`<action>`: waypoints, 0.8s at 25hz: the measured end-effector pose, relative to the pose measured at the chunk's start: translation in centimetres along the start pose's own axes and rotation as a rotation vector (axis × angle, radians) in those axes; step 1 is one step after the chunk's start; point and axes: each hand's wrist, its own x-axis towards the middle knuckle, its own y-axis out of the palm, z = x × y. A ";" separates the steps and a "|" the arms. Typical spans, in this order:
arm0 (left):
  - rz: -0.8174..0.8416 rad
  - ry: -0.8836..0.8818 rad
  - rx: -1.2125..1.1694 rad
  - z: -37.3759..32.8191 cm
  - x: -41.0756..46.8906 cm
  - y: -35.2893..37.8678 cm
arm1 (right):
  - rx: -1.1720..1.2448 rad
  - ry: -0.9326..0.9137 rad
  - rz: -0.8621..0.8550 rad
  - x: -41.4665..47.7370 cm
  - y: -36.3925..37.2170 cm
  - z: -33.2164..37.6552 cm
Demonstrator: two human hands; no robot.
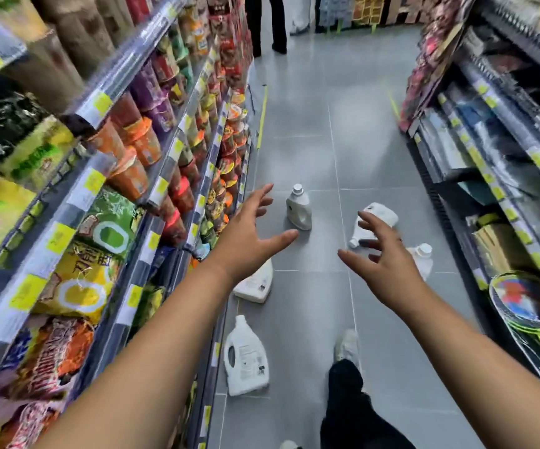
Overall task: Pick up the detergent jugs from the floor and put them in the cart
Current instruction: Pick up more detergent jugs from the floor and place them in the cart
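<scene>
Several white detergent jugs are scattered on the grey tiled aisle floor. One jug stands upright in the middle. A second jug lies on its side to its right, partly behind my right hand. A third jug sits further right. A jug lies flat under my left hand. The nearest jug lies by the left shelf base. Both hands are stretched forward above the jugs, fingers spread, holding nothing. No cart is in view.
Shelves of snack bags and noodle cups line the left side. Dark shelving with packaged goods and badminton rackets lines the right. My leg and shoe are at the bottom. A person's legs stand at the aisle's far end.
</scene>
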 end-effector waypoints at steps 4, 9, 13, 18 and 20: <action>0.004 -0.026 0.049 2.2 11.2 0.9 | 0.017 0.028 0.022 11.8 0.1 -3.4; 0.007 -0.116 0.091 3.6 25.6 2.8 | -0.011 0.082 0.094 27.6 -1.0 -6.0; 0.019 -0.172 0.085 4.9 34.1 3.9 | -0.039 0.119 0.129 36.7 -1.1 -7.3; 0.085 -0.246 0.088 10.8 44.4 5.5 | -0.082 0.213 0.169 45.3 1.8 -12.2; 0.138 -0.290 0.099 14.3 48.3 6.8 | -0.081 0.276 0.159 47.9 3.4 -15.2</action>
